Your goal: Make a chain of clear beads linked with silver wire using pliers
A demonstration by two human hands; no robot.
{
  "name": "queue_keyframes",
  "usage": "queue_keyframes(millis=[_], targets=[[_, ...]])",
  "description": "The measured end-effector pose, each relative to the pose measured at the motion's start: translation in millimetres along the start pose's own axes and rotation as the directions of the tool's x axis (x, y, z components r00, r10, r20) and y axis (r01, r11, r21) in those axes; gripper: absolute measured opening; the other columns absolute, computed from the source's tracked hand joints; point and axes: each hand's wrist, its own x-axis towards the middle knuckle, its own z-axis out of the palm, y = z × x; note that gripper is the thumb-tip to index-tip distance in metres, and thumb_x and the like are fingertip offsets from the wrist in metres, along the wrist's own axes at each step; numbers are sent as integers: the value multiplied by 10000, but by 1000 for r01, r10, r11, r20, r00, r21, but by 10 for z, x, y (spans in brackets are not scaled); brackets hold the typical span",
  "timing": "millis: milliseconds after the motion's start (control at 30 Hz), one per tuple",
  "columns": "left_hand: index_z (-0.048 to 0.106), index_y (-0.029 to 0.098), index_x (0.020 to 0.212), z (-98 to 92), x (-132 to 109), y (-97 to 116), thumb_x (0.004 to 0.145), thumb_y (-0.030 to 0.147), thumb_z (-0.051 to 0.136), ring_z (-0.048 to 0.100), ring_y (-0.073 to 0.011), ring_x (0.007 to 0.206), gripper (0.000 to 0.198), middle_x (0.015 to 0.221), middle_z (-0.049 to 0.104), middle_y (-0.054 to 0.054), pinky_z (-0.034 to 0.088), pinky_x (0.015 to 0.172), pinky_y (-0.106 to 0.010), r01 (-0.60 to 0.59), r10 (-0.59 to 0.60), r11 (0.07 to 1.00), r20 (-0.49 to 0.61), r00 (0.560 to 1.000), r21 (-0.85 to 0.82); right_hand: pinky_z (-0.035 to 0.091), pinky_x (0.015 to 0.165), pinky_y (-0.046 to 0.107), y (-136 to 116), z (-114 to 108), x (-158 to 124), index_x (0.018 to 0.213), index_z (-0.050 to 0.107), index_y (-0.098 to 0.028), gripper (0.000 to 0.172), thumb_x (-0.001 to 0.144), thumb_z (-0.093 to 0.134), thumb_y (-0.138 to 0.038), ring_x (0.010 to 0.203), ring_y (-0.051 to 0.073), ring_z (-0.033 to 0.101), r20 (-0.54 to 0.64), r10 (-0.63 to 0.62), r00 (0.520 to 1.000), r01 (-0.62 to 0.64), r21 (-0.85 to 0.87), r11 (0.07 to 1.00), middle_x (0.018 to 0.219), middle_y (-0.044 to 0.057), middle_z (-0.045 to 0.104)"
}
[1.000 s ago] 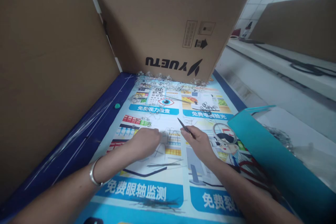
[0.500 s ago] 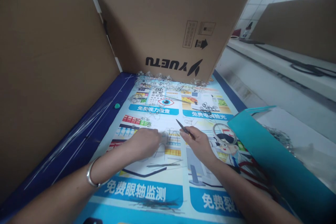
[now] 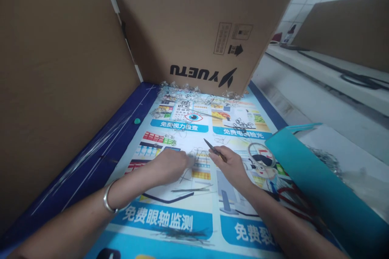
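Observation:
My left hand [image 3: 170,166] rests knuckles-up on the printed blue poster [image 3: 182,222], its fingers curled over small thin wire parts [image 3: 197,158] lying there. A silver bangle [image 3: 107,199] circles that wrist. My right hand [image 3: 232,166] is closed on slim dark tweezers [image 3: 212,147], whose tip points up and left, just above the same wire parts. The two hands are a few centimetres apart. What the left fingers pinch is hidden.
Cardboard walls stand at the left [image 3: 60,68] and the back [image 3: 197,24]. A teal folder [image 3: 316,182] lies at the right. More thin wires lie in piles near the back wall [image 3: 188,89], beside black rings [image 3: 241,123], and near the front [image 3: 182,234].
Both hands have barely shifted. The tweezers' tip has moved slightly to the left, nearer the wire parts.

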Motion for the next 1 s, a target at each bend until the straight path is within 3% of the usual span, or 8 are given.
queue_keyframes(millis=[167,333,567,733,867,1000], targets=[[587,125,878,-117,14,26,776,118,343,610,-247,665,264,784,655,-136,422,563,-313,49,-49,999,30,998,-9,405,646,265,31,6,-1,842,640,-197,233,787,529,-394,714,157,546,-3,-29,1000,29,-7,1000,790,24,612],[533,156,913,-203,20,72,801,165,343,600,-204,652,220,797,650,-84,393,545,-264,42,-30,987,77,997,-155,420,672,282,15,18,-7,859,626,-197,226,755,566,-388,739,169,543,34,-64,997,64,-3,998,805,39,610],[531,171,830,-250,29,100,855,268,345,582,-190,690,212,789,622,-57,375,568,-262,22,-21,947,7,1000,-320,412,642,253,-101,31,-52,837,632,-209,172,767,536,-333,698,148,534,196,-73,978,66,43,997,747,8,596],[566,156,863,-230,52,84,857,238,361,585,-189,791,220,885,621,-74,408,665,-272,-6,-8,924,-35,999,-383,386,599,231,-120,21,-64,744,622,-195,153,763,517,-305,649,134,513,239,-56,969,48,40,998,680,-14,576],[568,163,875,-203,74,97,842,190,387,566,-155,799,185,893,618,-54,414,694,-255,-36,-51,853,-152,987,-520,367,570,222,-123,22,-69,704,590,-187,185,771,507,-339,623,125,483,263,-2,965,-14,60,998,634,-26,533],[549,174,772,-151,109,139,791,191,476,520,-114,697,77,754,589,2,405,648,-227,-33,-262,681,-286,922,-731,371,562,223,-179,37,-90,677,554,-187,197,756,524,-365,595,117,459,182,79,980,-109,161,981,606,-33,504]])
